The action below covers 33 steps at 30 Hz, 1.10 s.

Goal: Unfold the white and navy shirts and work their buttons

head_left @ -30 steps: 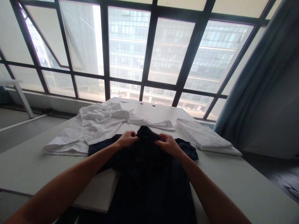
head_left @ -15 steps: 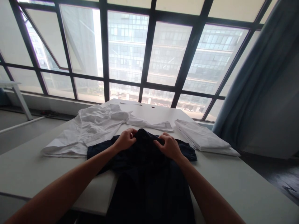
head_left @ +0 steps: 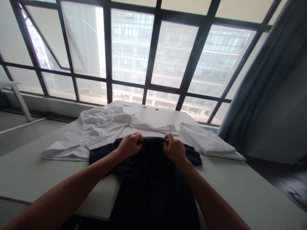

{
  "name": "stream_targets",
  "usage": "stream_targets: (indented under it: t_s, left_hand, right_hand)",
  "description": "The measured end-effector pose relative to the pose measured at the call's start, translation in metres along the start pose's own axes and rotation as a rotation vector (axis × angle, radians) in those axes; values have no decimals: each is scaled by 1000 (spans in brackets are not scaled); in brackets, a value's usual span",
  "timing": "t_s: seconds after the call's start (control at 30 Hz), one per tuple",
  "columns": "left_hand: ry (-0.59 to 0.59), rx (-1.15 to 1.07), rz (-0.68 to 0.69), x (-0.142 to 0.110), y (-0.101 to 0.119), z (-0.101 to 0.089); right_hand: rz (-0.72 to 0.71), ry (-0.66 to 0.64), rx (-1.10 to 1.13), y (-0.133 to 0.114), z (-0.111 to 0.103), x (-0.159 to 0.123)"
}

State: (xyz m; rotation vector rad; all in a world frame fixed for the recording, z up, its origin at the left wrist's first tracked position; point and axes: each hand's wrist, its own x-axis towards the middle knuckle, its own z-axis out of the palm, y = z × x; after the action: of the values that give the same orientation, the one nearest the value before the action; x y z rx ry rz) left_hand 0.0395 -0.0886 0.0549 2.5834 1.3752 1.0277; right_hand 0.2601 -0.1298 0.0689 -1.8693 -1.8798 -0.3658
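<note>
A dark navy short-sleeved shirt [head_left: 153,172] lies over the near edge of the white table [head_left: 240,179], its lower part hanging toward me. One sleeve spreads to each side. My left hand [head_left: 130,144] is closed on the shirt's far edge, left of the middle. On the right, my right hand [head_left: 175,147] pinches the same edge, fingers curled over it. Between the two hands the edge runs nearly straight. The fingertips are partly hidden in the dark cloth.
Left of the shirt lies a crumpled white garment [head_left: 96,127]. A folded white cloth stack [head_left: 208,139] rests at the right, and flat white sheets [head_left: 155,127] lie behind the shirt. Beyond stand large windows [head_left: 131,48] and a blue-grey curtain [head_left: 259,83].
The bunched peak of dark cloth between my hands has flattened into a straighter edge. My right hand has shifted slightly, with its fingers now curled more tightly over the edge.
</note>
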Motion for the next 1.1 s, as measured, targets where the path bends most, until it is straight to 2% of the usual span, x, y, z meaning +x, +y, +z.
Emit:
stream_targets:
  t_s: [0.07,0.17,0.3,0.37,0.43,0.57,0.63,0.7,0.8,0.9,0.97,1.03,1.1]
  left_hand:
    - [-14,120,-26,3,1,-4]
    - [29,241,-63,8,-3,-11]
    - [74,207,-135,10,-9,-15]
    - [74,94,-193,10,-10,-13]
    - [47,-108,-263,10,-10,-9]
    - [-32,-595,-363,10,-10,1]
    - [-12,-651,-300,9,-11,6]
    - [7,-604,-208,8,-12,8]
    - [-60,-646,-154,7,-13,11]
    - [-160,-844,-94,6,-13,11]
    - [-181,-929,-31,5,-13,9]
    - [-164,-931,35,4,-14,5]
    - [-103,-831,104,3,-15,0]
  right_hand:
    - [20,-16,-51,0,-1,2]
    - [-14,-26,-51,1,0,4]
    - [-73,-22,139,-2,3,0]
    - [-112,-54,266,-4,3,-3]
    - [-130,-93,327,-7,2,-6]
    - [-73,-118,220,-8,2,-7]
    - [-81,-115,227,-7,4,-6]
    - [-133,-88,319,-6,7,-6]
    - [-188,-83,506,-3,10,-6]
    - [-174,-175,786,0,13,-6]
    - [-175,-240,1028,2,12,-6]
    - [-192,-296,1226,3,8,-7]
    - [-199,-320,1335,5,1,-7]
